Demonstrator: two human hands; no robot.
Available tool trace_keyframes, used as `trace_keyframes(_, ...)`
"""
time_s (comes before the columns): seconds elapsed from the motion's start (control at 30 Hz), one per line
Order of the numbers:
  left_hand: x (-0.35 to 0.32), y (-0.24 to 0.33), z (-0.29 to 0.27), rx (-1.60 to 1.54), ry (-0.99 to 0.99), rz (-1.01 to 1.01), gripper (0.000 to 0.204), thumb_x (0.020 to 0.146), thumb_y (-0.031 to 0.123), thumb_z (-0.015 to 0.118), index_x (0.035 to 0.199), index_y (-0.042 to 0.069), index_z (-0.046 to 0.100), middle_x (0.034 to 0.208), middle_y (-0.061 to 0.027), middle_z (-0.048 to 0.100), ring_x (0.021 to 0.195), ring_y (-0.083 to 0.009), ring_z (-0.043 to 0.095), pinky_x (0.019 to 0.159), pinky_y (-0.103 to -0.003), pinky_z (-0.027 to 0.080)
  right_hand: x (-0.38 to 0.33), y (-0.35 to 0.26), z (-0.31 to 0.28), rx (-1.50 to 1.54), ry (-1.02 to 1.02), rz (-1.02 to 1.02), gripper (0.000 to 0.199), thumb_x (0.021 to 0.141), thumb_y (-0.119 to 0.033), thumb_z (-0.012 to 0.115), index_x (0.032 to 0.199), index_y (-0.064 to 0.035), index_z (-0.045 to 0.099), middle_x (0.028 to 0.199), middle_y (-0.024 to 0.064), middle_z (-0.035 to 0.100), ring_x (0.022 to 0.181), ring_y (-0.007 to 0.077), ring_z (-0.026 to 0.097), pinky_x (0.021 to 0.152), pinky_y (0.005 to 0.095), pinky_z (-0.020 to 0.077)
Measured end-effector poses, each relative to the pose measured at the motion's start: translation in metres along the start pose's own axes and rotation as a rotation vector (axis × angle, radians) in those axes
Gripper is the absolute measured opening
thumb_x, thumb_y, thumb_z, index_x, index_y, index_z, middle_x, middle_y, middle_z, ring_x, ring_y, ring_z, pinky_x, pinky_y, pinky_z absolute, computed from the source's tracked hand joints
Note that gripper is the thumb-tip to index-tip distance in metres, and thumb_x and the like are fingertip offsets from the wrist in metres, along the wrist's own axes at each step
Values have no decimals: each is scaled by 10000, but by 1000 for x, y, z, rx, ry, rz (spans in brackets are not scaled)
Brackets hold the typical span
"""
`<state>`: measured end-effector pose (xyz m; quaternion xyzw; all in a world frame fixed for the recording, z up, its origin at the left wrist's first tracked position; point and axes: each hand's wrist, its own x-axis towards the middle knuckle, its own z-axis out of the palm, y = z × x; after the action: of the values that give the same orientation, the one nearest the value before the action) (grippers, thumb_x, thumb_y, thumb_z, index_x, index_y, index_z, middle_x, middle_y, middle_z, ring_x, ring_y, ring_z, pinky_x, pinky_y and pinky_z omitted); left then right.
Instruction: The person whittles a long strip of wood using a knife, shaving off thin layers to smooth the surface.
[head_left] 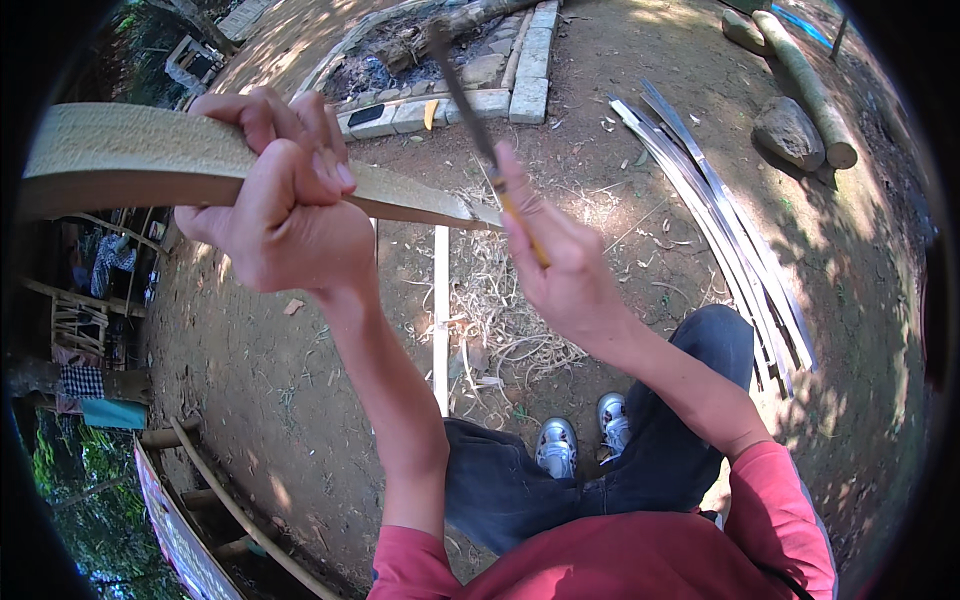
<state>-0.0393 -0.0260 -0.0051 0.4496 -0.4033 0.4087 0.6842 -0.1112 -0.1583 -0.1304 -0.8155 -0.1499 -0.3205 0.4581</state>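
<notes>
My left hand (290, 200) is wrapped round a long pale slat (120, 140), which looks like split bamboo with a rough, fibrous face. The slat runs in from the left rim and narrows toward my right hand. In my right hand (568, 262) is a knife (462, 90), gripped by its yellowish handle. Its dark blade is slightly blurred and points up and away, near the thin end of the slat. Whether the blade touches the slat I cannot tell. Below both hands lies a heap of pale curled shavings (520, 320) on the dirt.
Several long strips (700, 210) lie on the ground to the right. A narrow white strip (441, 310) stretches below my hands. Ahead is a fire pit with a stone border (535, 60); a dark flat object (367, 115) rests on it. A rock (788, 132) and a log (810, 85) are at far right.
</notes>
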Motion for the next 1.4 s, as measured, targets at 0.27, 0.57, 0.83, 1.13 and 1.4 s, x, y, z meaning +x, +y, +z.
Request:
trace_keyframes(0.27, 2, 7, -1, -27, -49, -66, 120, 612, -131, 393, 583, -38, 323, 713, -111, 343, 465, -103, 286, 393, -238, 255, 26, -31, -35, 77, -50, 159, 595, 978, -51, 500, 1528, -135, 290, 643, 160, 634, 451, 233, 587, 495, 389, 501)
trace_keyframes(0.57, 8, 11, -8, 36, -42, -91, 252, 608, -185, 410, 553, -1, 247, 773, -134, 378, 473, -106, 298, 390, -231, 258, -2, -14, -33, -23, -322, 216, 603, 968, -56, 509, 1526, -130, 293, 634, 197, 624, 479, 293, 600, 511, 458, 485)
trace_keyframes(0.83, 11, 0, -20, -31, -22, -85, 232, 639, -133, 364, 526, 21, 232, 747, -118, 356, 468, -101, 289, 386, -231, 255, -10, -2, -29, -8, -372, 289, 544, 980, -88, 511, 1493, -60, 334, 690, 207, 612, 610, 345, 627, 600, 472, 488)
trace_keyframes(1.13, 7, -1, -16, 69, -37, -30, 266, 701, -161, 385, 522, -8, 262, 736, -116, 355, 457, -103, 311, 382, -224, 280, -30, 16, -4, -135, -417, 203, 520, 980, -92, 492, 1483, -48, 364, 763, 184, 613, 675, 317, 616, 675, 447, 516)
trace_keyframes(1.4, 1, 7, -9, 347, 8, -15, 202, 747, -133, 426, 606, -29, 326, 749, -124, 366, 475, -106, 305, 402, -217, 302, -14, 1, -13, -13, -349, 256, 607, 963, -46, 505, 1529, -89, 289, 721, 178, 593, 616, 270, 589, 613, 445, 478)
